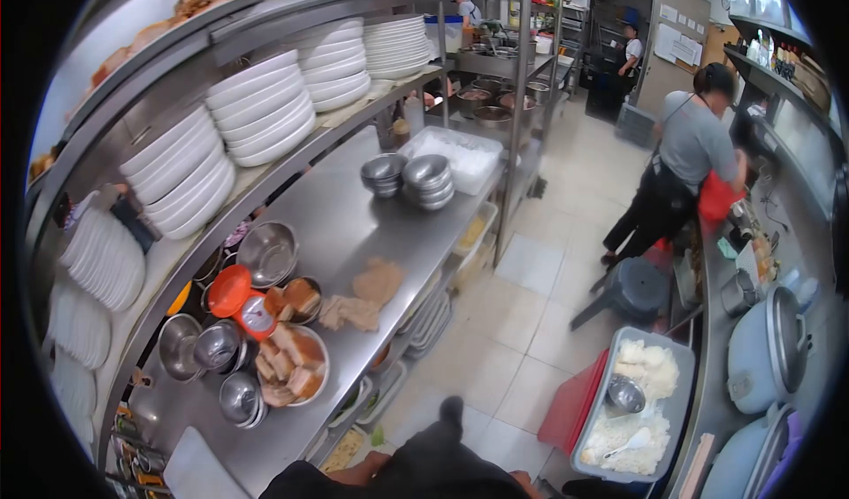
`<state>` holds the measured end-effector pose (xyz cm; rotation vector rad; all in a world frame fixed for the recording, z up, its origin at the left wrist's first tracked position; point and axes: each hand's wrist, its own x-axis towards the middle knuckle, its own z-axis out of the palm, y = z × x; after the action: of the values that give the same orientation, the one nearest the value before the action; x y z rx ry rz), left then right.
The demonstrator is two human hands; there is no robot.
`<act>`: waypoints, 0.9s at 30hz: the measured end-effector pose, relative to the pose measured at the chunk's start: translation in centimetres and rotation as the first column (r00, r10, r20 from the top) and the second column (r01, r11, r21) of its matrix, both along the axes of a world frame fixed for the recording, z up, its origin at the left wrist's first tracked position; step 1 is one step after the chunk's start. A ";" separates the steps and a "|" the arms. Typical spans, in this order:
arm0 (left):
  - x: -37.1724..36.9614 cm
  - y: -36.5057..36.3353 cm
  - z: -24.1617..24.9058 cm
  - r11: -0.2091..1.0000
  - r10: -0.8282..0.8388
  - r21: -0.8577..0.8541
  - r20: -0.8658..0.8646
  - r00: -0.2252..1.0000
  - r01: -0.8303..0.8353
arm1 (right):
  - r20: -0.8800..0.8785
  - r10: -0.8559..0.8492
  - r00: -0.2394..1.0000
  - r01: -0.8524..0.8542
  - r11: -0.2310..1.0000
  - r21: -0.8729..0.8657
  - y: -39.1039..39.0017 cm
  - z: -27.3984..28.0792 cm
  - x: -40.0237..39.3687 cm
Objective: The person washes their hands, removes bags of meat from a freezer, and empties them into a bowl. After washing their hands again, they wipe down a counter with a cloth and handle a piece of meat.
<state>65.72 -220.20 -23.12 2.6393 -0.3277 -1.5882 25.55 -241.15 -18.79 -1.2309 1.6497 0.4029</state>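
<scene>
At the bottom edge my left hand (361, 470) hangs low beside my dark clothing, below the steel counter (345, 225); its fingers are mostly hidden. Only a small part of my right hand (523, 481) shows, left of the grey tub (582, 450) of white rice (632, 437). Neither hand visibly touches an object. On the counter stand a white bowl of meat pieces (287, 366), an orange scale (256, 315), several steel bowls (267, 253) and brown cloths or sheets (363, 300). A metal bowl (624, 395) and a white scoop (630, 442) lie in the rice.
Stacked white plates (261, 110) line the shelf at left. A co-worker (699, 145) stands at the right counter near a grey stool (632, 291). Rice cookers (765, 358) sit at right. Another person (631, 53) is at the back. Tiled floor (504, 322) runs between the counters.
</scene>
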 end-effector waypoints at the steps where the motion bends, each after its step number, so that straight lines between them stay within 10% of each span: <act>1: 0.5 -2.7 -0.3 0.999 0.035 0.016 0.079 0.996 -0.037 | -0.013 -0.087 0.996 0.088 0.996 0.028 -1.8 7.8 3.0; 3: 3.8 -8.1 -1.1 0.537 -0.827 -0.157 0.097 0.554 0.829 | 0.027 -0.021 0.999 0.024 0.995 -0.093 -5.0 4.4 3.0; 6: 6.4 -16.5 -1.1 0.919 -0.335 -0.244 -0.075 0.939 0.308 | 0.058 -0.339 0.939 0.344 0.934 -0.093 -9.3 2.1 4.3; 9: 7.5 -24.7 0.9 0.930 0.216 -0.248 -0.236 0.948 -0.273 | 0.076 -0.410 0.909 0.417 0.888 -0.194 -13.2 0.4 5.5; 15: 9.0 -34.5 4.2 0.919 0.101 -0.352 -0.223 0.970 -0.176 | -0.053 -0.313 0.948 0.277 0.898 -0.341 -16.9 -1.7 7.1; 21: 8.0 -35.2 4.0 0.970 0.100 -0.199 -0.189 0.977 -0.138 | 0.125 -0.433 0.893 0.436 0.900 0.005 -23.3 -6.5 6.3; 23: 9.6 -32.0 -3.4 0.940 -0.304 -0.210 -0.152 0.941 0.269 | 0.133 -0.425 0.895 0.419 0.905 0.072 -25.9 -6.9 6.7; 27: 7.2 -30.6 2.7 0.479 -0.850 -0.090 0.200 0.487 0.873 | 0.025 -0.244 0.970 0.243 0.969 0.037 -35.7 -3.1 8.5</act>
<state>72.95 -250.79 -20.38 2.5008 -1.9995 -1.3651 34.06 -276.89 -21.89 -0.9895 1.7363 0.2577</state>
